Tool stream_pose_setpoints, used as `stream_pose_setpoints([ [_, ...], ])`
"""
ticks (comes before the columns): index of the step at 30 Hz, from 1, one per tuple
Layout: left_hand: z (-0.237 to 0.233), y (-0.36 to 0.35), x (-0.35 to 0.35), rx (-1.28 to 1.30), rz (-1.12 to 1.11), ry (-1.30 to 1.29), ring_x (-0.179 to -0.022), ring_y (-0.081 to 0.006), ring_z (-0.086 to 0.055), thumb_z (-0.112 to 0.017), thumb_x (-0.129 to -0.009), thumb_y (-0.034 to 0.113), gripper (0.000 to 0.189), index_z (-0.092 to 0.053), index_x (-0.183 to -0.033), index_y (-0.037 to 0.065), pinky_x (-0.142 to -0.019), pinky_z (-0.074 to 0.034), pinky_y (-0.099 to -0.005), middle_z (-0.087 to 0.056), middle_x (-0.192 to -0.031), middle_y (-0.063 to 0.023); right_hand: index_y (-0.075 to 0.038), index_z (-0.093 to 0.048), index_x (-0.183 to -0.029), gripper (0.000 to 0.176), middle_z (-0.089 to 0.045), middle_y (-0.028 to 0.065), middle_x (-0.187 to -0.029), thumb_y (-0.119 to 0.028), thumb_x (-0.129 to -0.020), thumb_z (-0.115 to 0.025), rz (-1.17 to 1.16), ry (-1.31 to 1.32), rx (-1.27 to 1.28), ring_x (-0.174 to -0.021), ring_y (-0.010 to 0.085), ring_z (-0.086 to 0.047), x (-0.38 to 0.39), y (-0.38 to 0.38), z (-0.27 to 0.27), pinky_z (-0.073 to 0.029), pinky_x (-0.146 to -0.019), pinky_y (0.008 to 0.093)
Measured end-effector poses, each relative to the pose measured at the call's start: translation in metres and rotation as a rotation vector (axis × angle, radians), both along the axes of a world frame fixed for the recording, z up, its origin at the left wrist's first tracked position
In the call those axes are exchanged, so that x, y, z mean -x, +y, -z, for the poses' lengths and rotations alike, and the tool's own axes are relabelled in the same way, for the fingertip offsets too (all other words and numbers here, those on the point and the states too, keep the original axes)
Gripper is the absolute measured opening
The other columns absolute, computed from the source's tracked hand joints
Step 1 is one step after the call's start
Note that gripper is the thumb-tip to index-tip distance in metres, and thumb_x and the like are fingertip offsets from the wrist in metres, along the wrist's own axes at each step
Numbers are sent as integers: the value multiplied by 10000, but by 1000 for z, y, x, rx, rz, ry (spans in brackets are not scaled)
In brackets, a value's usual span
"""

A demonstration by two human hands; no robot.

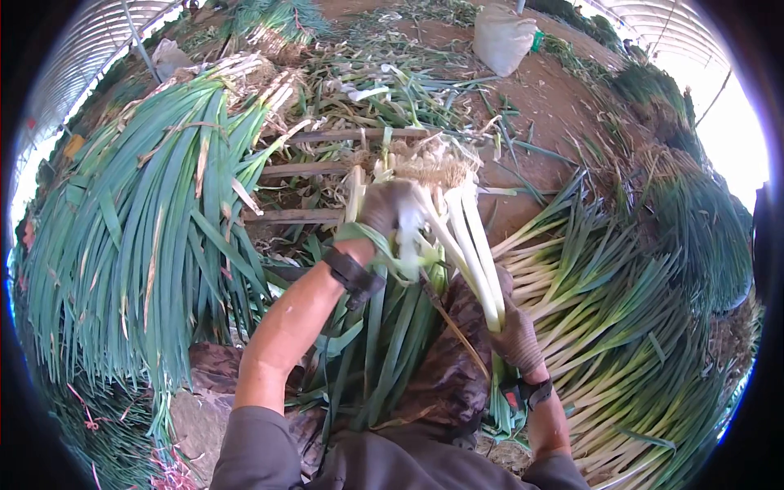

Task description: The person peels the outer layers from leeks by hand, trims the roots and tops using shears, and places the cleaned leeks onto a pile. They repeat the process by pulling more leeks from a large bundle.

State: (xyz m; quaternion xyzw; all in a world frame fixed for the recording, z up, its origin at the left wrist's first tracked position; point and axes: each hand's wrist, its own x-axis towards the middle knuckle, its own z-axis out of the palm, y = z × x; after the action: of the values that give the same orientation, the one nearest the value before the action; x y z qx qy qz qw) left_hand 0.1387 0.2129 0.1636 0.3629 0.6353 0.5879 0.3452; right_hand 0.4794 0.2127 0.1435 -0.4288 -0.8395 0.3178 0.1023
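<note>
My gloved left hand [388,208] grips the white stalks of a bunch of green onions [461,237] just below their root tuft. The roots point away from me and the green leaves hang down over my lap. My gloved right hand [516,336] holds the same bunch lower down, around the white stalks on its right side. Both wrists wear dark straps.
A big pile of green onions [139,229] lies on my left and another pile [629,327] on my right, roots toward the middle. Wooden slats [327,169] and leaf trimmings cover the dirt ahead. A white sack [502,37] stands at the back.
</note>
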Motion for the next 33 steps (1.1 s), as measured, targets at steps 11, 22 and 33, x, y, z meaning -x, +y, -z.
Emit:
stream_pose_setpoints([
  [11, -15, -90, 110, 614, 876, 1304, -875, -236, -676, -590, -910, 144, 280, -666, -1137, -1, -832, -520, -354, -717, -957, -142, 32, -552, -1253, 595, -675, 178, -857, -160, -733, -769, 156, 64, 59, -805, 288, -668, -21, 30, -7, -543, -762, 393],
  [22, -171, 25, 254, 277, -478, 1346, -992, -303, -686, -822, -776, 290, 625, -538, -1190, -82, -878, -550, -380, -671, -1101, -238, 27, -536, -1285, 589, -665, 197, -893, -149, -766, -752, 90, -4, 53, -821, 278, -658, -10, 24, -13, -534, -806, 387],
  [33, 26, -62, 1, -217, 67, 1425, -1358, -378, -435, -790, -775, 309, 908, -342, -1498, -8, -1140, -311, -500, -441, -1468, -235, -61, -574, -1317, 631, -673, 239, -881, -223, -733, -745, -221, -50, 74, -835, 421, -663, 17, -5, -28, -518, -748, 492],
])
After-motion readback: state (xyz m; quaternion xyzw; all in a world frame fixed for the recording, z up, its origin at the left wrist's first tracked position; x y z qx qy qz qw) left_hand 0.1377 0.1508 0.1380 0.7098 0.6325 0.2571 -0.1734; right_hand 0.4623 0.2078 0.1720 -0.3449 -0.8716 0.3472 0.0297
